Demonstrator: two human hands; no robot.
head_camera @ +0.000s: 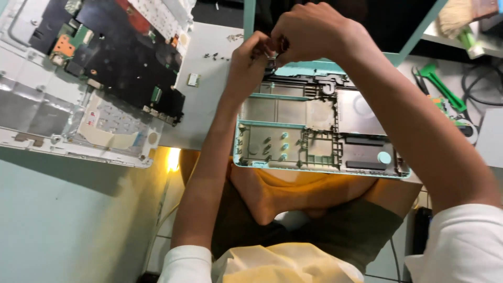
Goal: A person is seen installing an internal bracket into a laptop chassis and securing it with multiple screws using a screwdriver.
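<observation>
**Both hands pinched at the back edge of the teal laptop shell**

On your far left, the white laptop base [78,131] with its dark circuit board [120,57] runs off the top and left of the view. Loose screws [214,55] and a small chip [194,79] lie on the bare table [209,105] beside it. Your left hand [250,60] and right hand [309,34] meet at the hinge end of the teal laptop shell [314,131], fingers closed on something small and dark; what it is cannot be made out. The shell's near edge overhangs the table above your lap. On the right, a green tool [443,86] and cables lie close, partly cut off.
</observation>
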